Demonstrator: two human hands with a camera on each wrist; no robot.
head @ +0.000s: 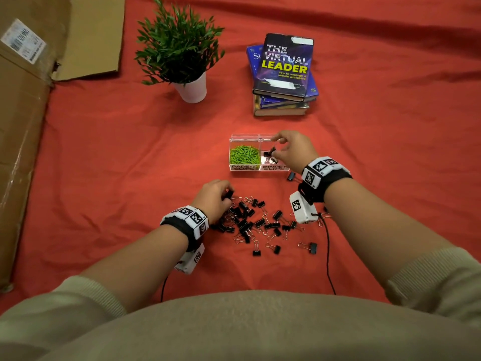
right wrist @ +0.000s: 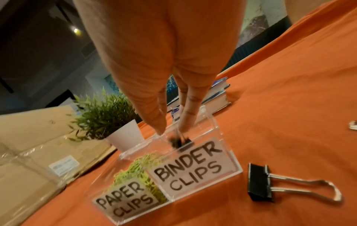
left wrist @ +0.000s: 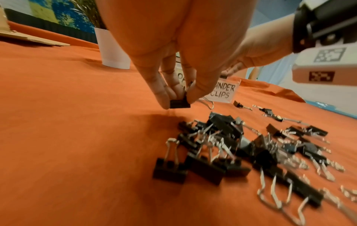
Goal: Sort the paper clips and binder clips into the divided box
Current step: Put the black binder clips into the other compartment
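Note:
The clear divided box (head: 257, 173) stands on the red cloth. Its left compartment holds green paper clips (head: 244, 156) and is labelled PAPER CLIPS (right wrist: 125, 200). My right hand (head: 277, 151) hovers over the right compartment, labelled BINDER CLIPS (right wrist: 190, 165). In the right wrist view my right hand (right wrist: 172, 130) pinches the wire handles of a black binder clip (right wrist: 181, 143) that hangs just inside the rim. A pile of black binder clips (head: 255, 220) lies in front of the box. At the pile's far left edge my left hand (left wrist: 177, 99) pinches one binder clip (left wrist: 179, 104) just above the cloth.
A lone binder clip (right wrist: 260, 182) lies right of the box. A potted plant (head: 182, 53) and a stack of books (head: 283, 74) stand behind the box. A large cardboard box (head: 26, 126) runs along the left. Thin black cables (head: 328, 256) trail from both wrists.

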